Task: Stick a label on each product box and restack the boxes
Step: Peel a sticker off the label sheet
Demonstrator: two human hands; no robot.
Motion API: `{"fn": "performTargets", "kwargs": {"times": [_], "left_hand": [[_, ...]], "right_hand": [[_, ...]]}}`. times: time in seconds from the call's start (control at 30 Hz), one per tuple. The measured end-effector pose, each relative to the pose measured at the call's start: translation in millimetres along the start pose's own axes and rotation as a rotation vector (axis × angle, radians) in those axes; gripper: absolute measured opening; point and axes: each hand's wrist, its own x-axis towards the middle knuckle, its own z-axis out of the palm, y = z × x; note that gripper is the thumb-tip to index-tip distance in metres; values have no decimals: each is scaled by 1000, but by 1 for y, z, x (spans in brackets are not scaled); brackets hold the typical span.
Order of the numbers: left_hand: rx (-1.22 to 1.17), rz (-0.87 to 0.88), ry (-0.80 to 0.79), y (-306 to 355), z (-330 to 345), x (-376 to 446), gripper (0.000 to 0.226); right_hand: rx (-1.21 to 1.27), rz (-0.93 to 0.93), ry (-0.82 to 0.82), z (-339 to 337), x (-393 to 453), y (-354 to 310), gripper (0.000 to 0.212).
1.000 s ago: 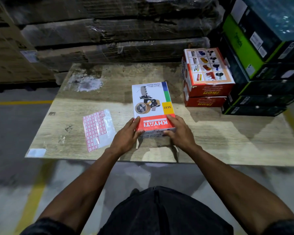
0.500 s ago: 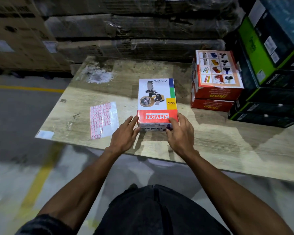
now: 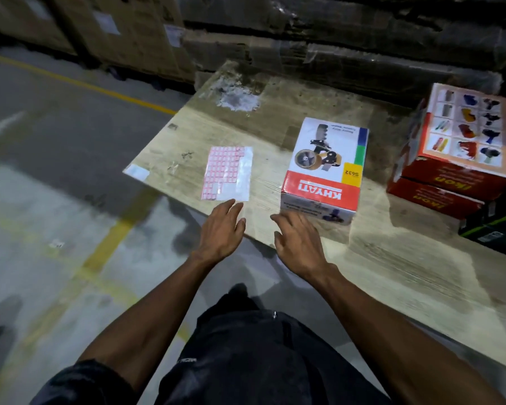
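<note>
Both hands have left the KHYATI box (image 3: 326,162); left hand (image 3: 221,229) and right hand (image 3: 300,241) hover spread before it.

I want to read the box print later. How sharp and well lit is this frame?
Head view: dim, motion-smeared toward the edges; the KHYATI box reads clearly, the ikon boxes at right are blurred; wide-angle bend tilts the table.
</note>
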Motion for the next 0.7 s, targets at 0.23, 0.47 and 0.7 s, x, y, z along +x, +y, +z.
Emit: {"fn": "performTargets", "kwargs": {"times": [0.23,0.47,0.7], "left_hand": [[-5,-32,17,-42,-11,18,38],[-12,-18,-8,-95,-27,50,40],[105,149,-122,-138,-31,88,46]], "right_hand": [[76,37,-135,25,44,-26,37],[92,131,-205,52,98,-54,34],[22,117,-222,75,142,-84,31]]}}
